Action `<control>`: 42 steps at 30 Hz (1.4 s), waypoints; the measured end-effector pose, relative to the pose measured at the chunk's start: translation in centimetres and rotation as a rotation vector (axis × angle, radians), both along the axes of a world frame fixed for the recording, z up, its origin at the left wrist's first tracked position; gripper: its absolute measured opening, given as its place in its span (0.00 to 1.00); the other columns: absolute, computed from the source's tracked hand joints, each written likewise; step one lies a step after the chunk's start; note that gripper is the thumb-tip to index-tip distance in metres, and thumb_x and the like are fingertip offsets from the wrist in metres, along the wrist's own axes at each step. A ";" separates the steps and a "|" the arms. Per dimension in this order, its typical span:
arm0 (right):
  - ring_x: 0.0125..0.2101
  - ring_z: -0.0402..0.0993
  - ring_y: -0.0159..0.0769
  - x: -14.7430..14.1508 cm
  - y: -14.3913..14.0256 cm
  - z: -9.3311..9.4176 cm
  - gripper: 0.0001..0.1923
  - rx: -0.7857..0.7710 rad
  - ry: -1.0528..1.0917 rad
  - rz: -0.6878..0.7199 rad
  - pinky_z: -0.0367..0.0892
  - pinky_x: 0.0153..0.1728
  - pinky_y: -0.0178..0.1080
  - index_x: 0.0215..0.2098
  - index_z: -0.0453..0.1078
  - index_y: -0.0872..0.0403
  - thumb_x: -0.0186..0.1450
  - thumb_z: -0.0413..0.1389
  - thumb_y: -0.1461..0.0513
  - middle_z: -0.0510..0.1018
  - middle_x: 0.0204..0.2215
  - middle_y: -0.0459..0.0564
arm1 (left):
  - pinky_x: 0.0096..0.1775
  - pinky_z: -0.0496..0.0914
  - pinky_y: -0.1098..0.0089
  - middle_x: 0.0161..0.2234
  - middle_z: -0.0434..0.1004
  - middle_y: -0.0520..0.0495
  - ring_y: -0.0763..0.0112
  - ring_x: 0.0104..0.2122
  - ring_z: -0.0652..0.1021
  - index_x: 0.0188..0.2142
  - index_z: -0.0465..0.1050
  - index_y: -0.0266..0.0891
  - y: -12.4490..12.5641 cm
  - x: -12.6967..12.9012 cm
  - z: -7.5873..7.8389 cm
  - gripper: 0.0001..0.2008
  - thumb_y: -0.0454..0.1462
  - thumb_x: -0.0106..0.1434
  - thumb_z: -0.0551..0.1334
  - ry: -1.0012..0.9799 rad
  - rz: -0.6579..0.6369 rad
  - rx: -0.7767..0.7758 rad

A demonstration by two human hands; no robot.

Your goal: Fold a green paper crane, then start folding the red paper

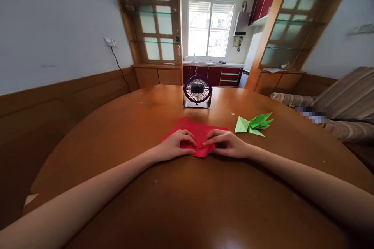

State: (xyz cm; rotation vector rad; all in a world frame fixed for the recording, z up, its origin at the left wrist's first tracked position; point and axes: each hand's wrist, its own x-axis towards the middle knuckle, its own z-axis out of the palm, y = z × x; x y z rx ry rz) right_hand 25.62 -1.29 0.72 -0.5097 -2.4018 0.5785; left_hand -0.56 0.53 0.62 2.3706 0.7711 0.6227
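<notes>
A sheet of red paper [196,126] lies on the wooden table in front of me, its near edge bent up between my hands. My left hand [178,144] grips the paper's near left part, thumb toward me and fingers on top. From the other side, my right hand [226,143] pinches the near right part, with its fingertips on the red surface. The fingertips of both hands are close together at the middle. Part of the paper is hidden under my fingers. A folded green paper piece [260,121] rests to the right, beyond my right hand.
A small dark fan [197,90] on a stand is at the far side of the round wooden table [117,124]. A small clear bit [233,113] lies right of it. A striped sofa [347,101] stands at the right, and a power cord [119,64] hangs at the left wall.
</notes>
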 end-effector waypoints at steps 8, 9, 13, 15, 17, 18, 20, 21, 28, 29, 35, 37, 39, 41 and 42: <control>0.42 0.73 0.36 -0.4 -1.1 0.9 0.12 0.159 -0.194 0.134 0.68 0.44 0.39 0.47 0.75 0.56 0.68 0.55 0.62 0.78 0.41 0.55 | 0.58 0.59 0.59 0.51 0.69 0.46 0.62 0.54 0.69 0.44 0.78 0.46 0.7 -1.0 0.3 0.11 0.40 0.60 0.67 0.052 -0.089 -0.074; 0.41 0.73 0.36 -0.4 -1.1 0.9 0.11 0.167 -0.205 0.141 0.68 0.44 0.38 0.47 0.75 0.56 0.68 0.54 0.62 0.78 0.41 0.55 | 0.58 0.59 0.59 0.51 0.68 0.46 0.63 0.54 0.69 0.44 0.78 0.47 0.8 -1.1 0.3 0.11 0.40 0.60 0.66 0.060 -0.102 -0.081; 0.40 0.72 0.36 -0.5 -1.3 0.9 0.13 0.266 -0.266 0.117 0.67 0.43 0.39 0.48 0.74 0.57 0.69 0.52 0.61 0.77 0.40 0.56 | 0.58 0.60 0.59 0.52 0.68 0.46 0.63 0.55 0.68 0.44 0.78 0.49 0.9 -1.4 0.5 0.10 0.41 0.62 0.65 0.082 -0.131 -0.084; 0.39 0.70 0.37 -0.7 -1.5 0.7 0.14 0.359 -0.311 0.077 0.66 0.41 0.39 0.50 0.73 0.56 0.70 0.51 0.60 0.76 0.39 0.56 | 0.57 0.61 0.60 0.52 0.68 0.46 0.63 0.54 0.69 0.43 0.79 0.49 0.7 -1.4 0.4 0.10 0.41 0.62 0.64 0.081 -0.121 -0.059; 0.37 0.69 0.37 -1.0 -1.6 0.3 0.14 0.465 -0.341 0.041 0.66 0.39 0.39 0.48 0.74 0.55 0.71 0.49 0.60 0.76 0.38 0.55 | 0.56 0.62 0.60 0.51 0.69 0.46 0.63 0.53 0.70 0.42 0.79 0.48 0.4 -1.3 0.2 0.09 0.41 0.62 0.65 0.074 -0.102 0.003; 0.36 0.68 0.36 -1.1 -1.7 0.2 0.14 0.511 -0.344 0.029 0.65 0.38 0.39 0.46 0.74 0.55 0.71 0.49 0.60 0.76 0.37 0.54 | 0.55 0.63 0.60 0.50 0.70 0.46 0.63 0.52 0.70 0.41 0.79 0.48 0.2 -1.2 0.1 0.08 0.41 0.62 0.65 0.070 -0.092 0.058; 0.34 0.68 0.36 -1.3 -1.8 -0.2 0.13 0.571 -0.328 0.013 0.65 0.37 0.39 0.43 0.75 0.56 0.71 0.49 0.61 0.76 0.36 0.54 | 0.53 0.65 0.61 0.49 0.72 0.46 0.64 0.50 0.72 0.39 0.79 0.46 -0.3 -1.0 0.0 0.07 0.41 0.61 0.65 0.063 -0.084 0.225; 0.34 0.68 0.36 -1.4 -1.8 -0.3 0.13 0.582 -0.312 0.007 0.65 0.37 0.39 0.41 0.75 0.56 0.71 0.49 0.62 0.76 0.35 0.54 | 0.51 0.66 0.62 0.47 0.73 0.46 0.64 0.48 0.73 0.39 0.79 0.45 -0.5 -0.8 0.0 0.07 0.41 0.62 0.65 0.066 -0.093 0.328; 0.32 0.71 0.34 -1.3 -1.7 -0.8 0.10 0.461 -0.119 -0.054 0.68 0.34 0.36 0.39 0.74 0.58 0.69 0.51 0.63 0.76 0.33 0.54 | 0.32 0.66 0.70 0.30 0.76 0.47 0.71 0.29 0.74 0.37 0.75 0.38 -1.9 0.5 0.0 0.13 0.37 0.70 0.52 0.243 -0.211 0.916; 0.32 0.71 0.34 -1.2 -1.7 -0.7 0.10 0.422 -0.103 -0.046 0.68 0.34 0.36 0.39 0.74 0.58 0.69 0.52 0.62 0.76 0.33 0.54 | 0.30 0.65 0.70 0.28 0.75 0.48 0.71 0.28 0.73 0.36 0.75 0.38 -2.0 0.6 -0.1 0.14 0.36 0.70 0.51 0.253 -0.193 0.954; 0.32 0.74 0.31 -0.4 -1.5 1.1 0.08 0.161 -0.048 0.024 0.70 0.34 0.34 0.38 0.77 0.57 0.67 0.57 0.62 0.77 0.33 0.52 | 0.26 0.61 0.72 0.25 0.73 0.50 0.74 0.23 0.71 0.30 0.71 0.38 -2.2 0.8 -0.3 0.14 0.35 0.69 0.51 0.246 -0.114 0.985; 0.30 0.74 0.30 -0.2 -1.4 1.9 0.07 0.116 -0.047 0.053 0.70 0.32 0.34 0.36 0.77 0.57 0.66 0.58 0.62 0.77 0.31 0.52 | 0.26 0.60 0.72 0.25 0.72 0.51 0.74 0.23 0.71 0.29 0.70 0.37 -2.3 0.9 -0.3 0.13 0.35 0.69 0.51 0.239 -0.108 0.973; 0.29 0.73 0.29 0.1 -1.3 2.6 0.06 0.069 -0.040 0.074 0.69 0.31 0.33 0.34 0.78 0.57 0.64 0.60 0.62 0.77 0.30 0.51 | 0.26 0.60 0.72 0.24 0.72 0.51 0.73 0.23 0.71 0.29 0.69 0.37 -2.4 0.9 -0.2 0.13 0.35 0.68 0.51 0.239 -0.102 0.951; 0.28 0.73 0.29 0.3 -1.2 3.0 0.06 0.009 -0.039 0.077 0.68 0.30 0.33 0.33 0.78 0.58 0.63 0.61 0.62 0.77 0.29 0.51 | 0.27 0.61 0.73 0.25 0.72 0.51 0.73 0.24 0.71 0.29 0.69 0.38 -2.5 1.0 -0.1 0.12 0.34 0.68 0.51 0.243 -0.095 0.921; 0.28 0.73 0.29 0.4 -1.2 3.2 0.06 -0.027 -0.046 0.078 0.68 0.30 0.33 0.33 0.79 0.58 0.62 0.62 0.62 0.77 0.29 0.51 | 0.27 0.61 0.73 0.25 0.72 0.51 0.74 0.24 0.71 0.29 0.69 0.38 -2.5 1.0 -0.1 0.12 0.34 0.67 0.51 0.248 -0.092 0.905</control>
